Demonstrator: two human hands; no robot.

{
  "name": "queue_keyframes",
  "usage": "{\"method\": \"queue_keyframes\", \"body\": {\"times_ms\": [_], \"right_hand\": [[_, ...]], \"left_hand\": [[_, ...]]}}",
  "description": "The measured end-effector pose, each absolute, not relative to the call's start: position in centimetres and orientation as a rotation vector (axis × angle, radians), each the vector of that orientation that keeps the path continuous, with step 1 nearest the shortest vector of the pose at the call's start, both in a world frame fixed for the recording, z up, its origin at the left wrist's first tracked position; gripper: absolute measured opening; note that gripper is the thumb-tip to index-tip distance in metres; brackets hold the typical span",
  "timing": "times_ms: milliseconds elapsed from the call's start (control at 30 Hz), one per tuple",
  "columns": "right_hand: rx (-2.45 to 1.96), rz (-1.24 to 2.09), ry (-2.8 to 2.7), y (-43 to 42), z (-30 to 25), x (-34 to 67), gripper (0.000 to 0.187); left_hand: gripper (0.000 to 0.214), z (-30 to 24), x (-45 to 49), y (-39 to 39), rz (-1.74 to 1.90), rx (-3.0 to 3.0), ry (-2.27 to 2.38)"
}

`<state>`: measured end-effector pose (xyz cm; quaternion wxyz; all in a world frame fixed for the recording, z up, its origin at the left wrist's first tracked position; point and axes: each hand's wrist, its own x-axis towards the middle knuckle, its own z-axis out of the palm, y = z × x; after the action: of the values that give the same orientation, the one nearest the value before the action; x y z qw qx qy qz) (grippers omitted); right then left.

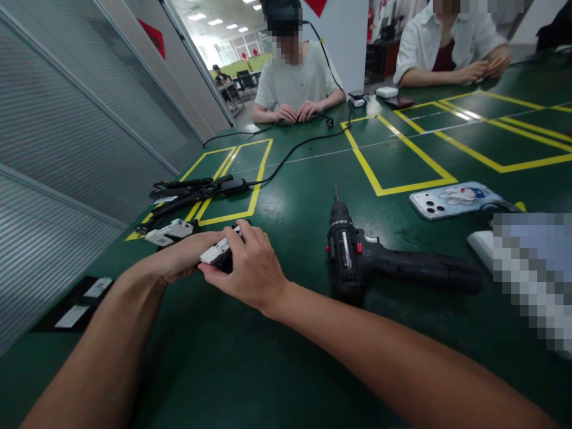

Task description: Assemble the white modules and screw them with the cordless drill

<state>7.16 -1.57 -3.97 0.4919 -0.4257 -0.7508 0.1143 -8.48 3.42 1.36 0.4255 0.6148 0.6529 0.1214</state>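
Observation:
A small black-and-white part (pixel 215 252) is held low over the green table between my two hands. My right hand (pixel 254 259) grips it, with the thumb below its near end and the fingers curled over its far side. My left hand (pixel 190 253) is bent inward and closed against the part's left side; most of its fingers are hidden behind the part. Just past my left wrist sits another white-and-black piece (pixel 170 232), partly covered by the wrist. A black cordless drill (pixel 346 253) with a thin bit lies to the right of my right hand.
Black tool-like items (pixel 192 196) and a cable (pixel 295 143) lie ahead on the left. A black sheet with white labels (pixel 74 316) is at the left edge. A phone (pixel 451 199) lies right, beside a blurred-out object. Two people sit across the table (pixel 308 179), marked with yellow tape.

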Motion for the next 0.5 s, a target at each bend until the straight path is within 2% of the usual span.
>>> {"method": "queue_keyframes", "body": {"times_ms": [100,267,500], "right_hand": [[-1.047,0.223,-1.88,-1.8,-3.86,6.98,0.066],[-1.004,0.193,-1.954,-2.16,-3.63,7.16,0.064],[-0.96,0.221,-1.86,-1.47,-3.38,7.78,0.087]], "left_hand": [[0.019,1.15,-8.49,3.37,0.308,1.418,1.645],[0.019,1.31,-8.5,3.49,0.364,1.307,1.642],[0.04,1.73,-8.93,3.44,0.504,1.317,1.517]]}}
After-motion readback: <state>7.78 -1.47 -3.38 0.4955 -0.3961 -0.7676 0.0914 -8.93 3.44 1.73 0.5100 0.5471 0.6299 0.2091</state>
